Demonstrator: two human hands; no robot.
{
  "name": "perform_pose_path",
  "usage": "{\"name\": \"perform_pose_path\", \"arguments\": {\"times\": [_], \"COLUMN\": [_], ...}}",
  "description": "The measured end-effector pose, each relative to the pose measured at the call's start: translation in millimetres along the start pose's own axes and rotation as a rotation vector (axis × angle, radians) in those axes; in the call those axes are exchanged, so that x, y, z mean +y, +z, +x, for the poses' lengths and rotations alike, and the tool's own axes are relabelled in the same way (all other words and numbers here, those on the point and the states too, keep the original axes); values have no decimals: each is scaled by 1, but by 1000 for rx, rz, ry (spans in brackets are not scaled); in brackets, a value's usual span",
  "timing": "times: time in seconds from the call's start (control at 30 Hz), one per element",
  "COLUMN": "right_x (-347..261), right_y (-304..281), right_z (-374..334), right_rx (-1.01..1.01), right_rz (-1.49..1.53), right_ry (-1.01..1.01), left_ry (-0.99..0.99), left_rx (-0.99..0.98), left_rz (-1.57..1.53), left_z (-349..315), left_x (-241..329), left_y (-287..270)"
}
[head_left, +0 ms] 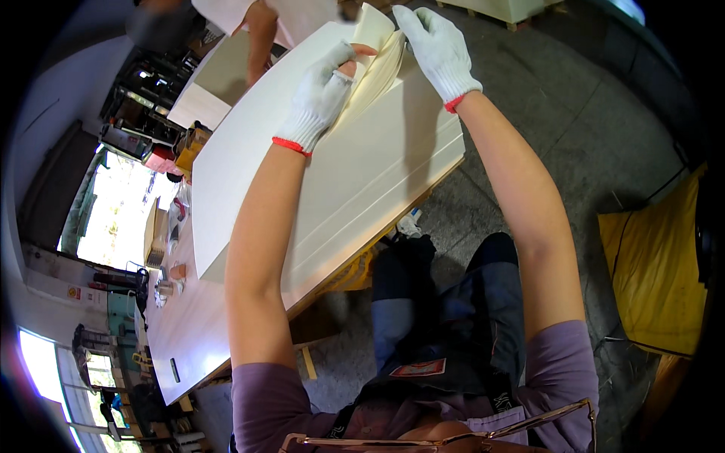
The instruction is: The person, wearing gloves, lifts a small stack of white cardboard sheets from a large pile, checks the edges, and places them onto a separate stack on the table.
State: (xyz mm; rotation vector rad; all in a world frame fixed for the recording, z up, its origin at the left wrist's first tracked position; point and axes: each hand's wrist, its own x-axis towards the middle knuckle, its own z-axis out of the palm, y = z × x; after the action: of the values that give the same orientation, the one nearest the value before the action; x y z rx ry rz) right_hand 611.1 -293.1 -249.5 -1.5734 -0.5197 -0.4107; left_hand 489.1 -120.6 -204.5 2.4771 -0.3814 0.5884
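Note:
A large stack of cream-white paper sheets (pixel 249 162) lies in front of me, its layered near edge facing me. Toward the far right corner, a bundle of sheets (pixel 381 68) is lifted and fanned into a curve. My left hand (pixel 321 94) wears a white knit glove with a red cuff and bare tips on some fingers. It grips the lifted sheets along their left side. My right hand (pixel 439 57), gloved the same way, is at the right side of the bundle, fingers stretched out by the sheet edges. Its contact with the paper is hard to make out.
The stack borders a pale table (pixel 189 340) with a small dark object (pixel 175 370) and clutter. Across the stack, another person's arm (pixel 260 41) reaches over white sheets. A yellow cover (pixel 657 264) stands at right on the grey floor (pixel 544 136).

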Motion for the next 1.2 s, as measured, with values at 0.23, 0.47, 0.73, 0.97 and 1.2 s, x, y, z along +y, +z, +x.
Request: {"name": "perform_pose_path", "arguments": {"times": [0.23,0.47,0.73,0.97,1.2], "right_x": [-5,-19,-6,17,-2], "right_y": [2,-4,-1,-3,-6], "right_z": [-2,-9,-3,11,5], "right_rx": [1,22,10,-89,-94], "right_rz": [19,33,77,105,168], "right_ry": [20,1,-77,-21,105], "left_ry": [-26,120,22,-173,-288], "left_rx": [1,17,15,9,-46], "left_rz": [-62,-177,-203,-171,-172], "left_z": [3,6,2,2,1], "left_x": [-8,-23,-22,6,18], "left_y": [-1,6,3,4,1]}}
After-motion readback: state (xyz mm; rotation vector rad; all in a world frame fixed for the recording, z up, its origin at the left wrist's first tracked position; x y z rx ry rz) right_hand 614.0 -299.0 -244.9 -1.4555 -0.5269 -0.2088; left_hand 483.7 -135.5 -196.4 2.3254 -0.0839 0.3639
